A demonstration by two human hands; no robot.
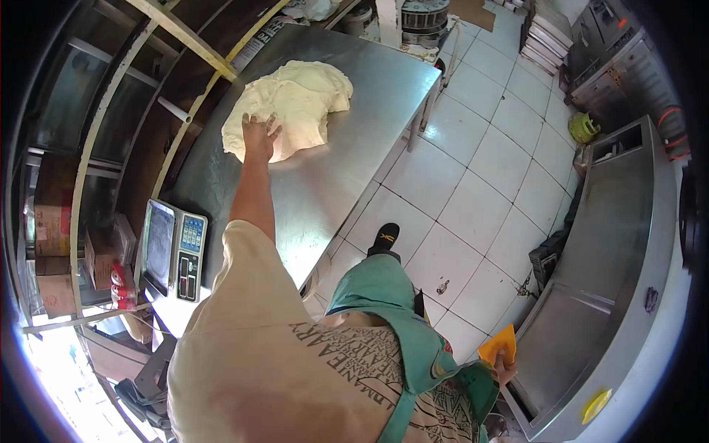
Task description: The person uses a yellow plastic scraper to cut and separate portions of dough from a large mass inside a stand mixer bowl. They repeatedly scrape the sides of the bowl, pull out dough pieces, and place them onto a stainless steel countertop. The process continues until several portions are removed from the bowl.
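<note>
My left hand (260,136) reaches out over a steel-topped table (354,160) and rests on the near side of a large mass of pale dough (299,99). Its fingers are spread and nothing is gripped in them. The dough lies as a wide, uneven mound with folds on top. Down at my right side, my right hand (505,368) holds an orange dough scraper (498,344), which looks like flat plastic. That hand is beside the steel cabinet, away from the table.
A digital scale (176,249) stands on the table's left part. Shelving with a yellowish frame (183,39) borders the table. On my right is a long steel cabinet (598,221). A green gas cylinder (583,128) and stacked trays (547,41) stand farther off on the tiled floor (471,183).
</note>
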